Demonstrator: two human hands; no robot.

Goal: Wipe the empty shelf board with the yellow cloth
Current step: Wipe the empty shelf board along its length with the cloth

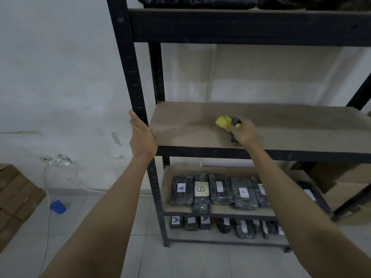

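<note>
The empty shelf board (pixel 291 127) is a bare brown panel at mid height in a black metal rack. A crumpled yellow cloth (pixel 223 123) with a dark grey part lies pressed on the board, left of its middle. My right hand (pixel 244 131) is closed around the cloth from the right and holds it against the board. My left hand (pixel 141 137) grips the rack's front left upright (pixel 131 77) at the level of the board's front corner.
Black wrapped packages (pixel 216 191) with letter labels fill the two lower shelves, and dark bundles (pixel 200 1) sit on the shelf above. Cardboard boxes (pixel 14 195) stand on the floor at left, with a blue object (pixel 58 206) and a white cable (pixel 47 217) beside them.
</note>
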